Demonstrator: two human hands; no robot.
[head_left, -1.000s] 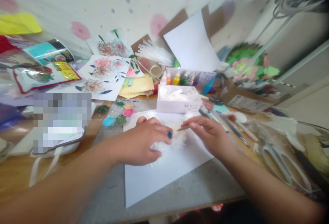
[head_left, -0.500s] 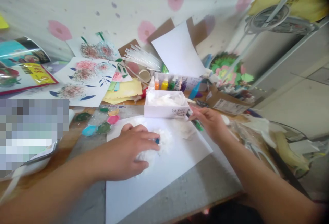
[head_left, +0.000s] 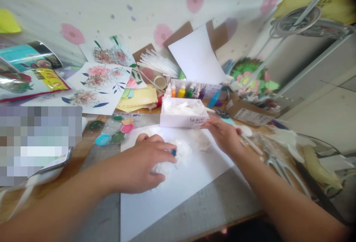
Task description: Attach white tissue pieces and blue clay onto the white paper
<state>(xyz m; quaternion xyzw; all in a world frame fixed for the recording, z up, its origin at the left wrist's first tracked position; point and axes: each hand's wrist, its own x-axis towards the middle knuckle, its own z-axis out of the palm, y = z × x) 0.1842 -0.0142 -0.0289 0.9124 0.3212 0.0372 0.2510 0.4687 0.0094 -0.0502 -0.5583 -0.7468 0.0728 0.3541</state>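
Note:
My left hand (head_left: 151, 162) rests on a white sheet of paper (head_left: 155, 212) with its fingers spread, palm down over a loose white fluffy heap (head_left: 183, 151). A small dark blue patch (head_left: 174, 152) shows between its fingertips; I cannot tell whether it is an object or paint. At the lower right corner of a white box (head_left: 182, 121) filled with white tissue-like material, my right hand (head_left: 224, 134) has thumb and fingers pinched together. What that pinch holds, if anything, is hidden. A thin, crumpled whitish piece (head_left: 204, 142) lies on the paper between the hands.
Small paint bottles (head_left: 181, 92) stand behind the box. A paint palette (head_left: 116, 136) lies left of the paper, with a blurred-out device (head_left: 41, 145) beyond. Painted flower sheets (head_left: 100, 86) lean at back left. Scissors (head_left: 280, 168) and a white spoon-like tool (head_left: 247, 134) lie right.
The whole view has shifted slightly to the right. My right hand's fingertips have come lower, against the box's lower right corner. My left hand keeps its place on the white heap.

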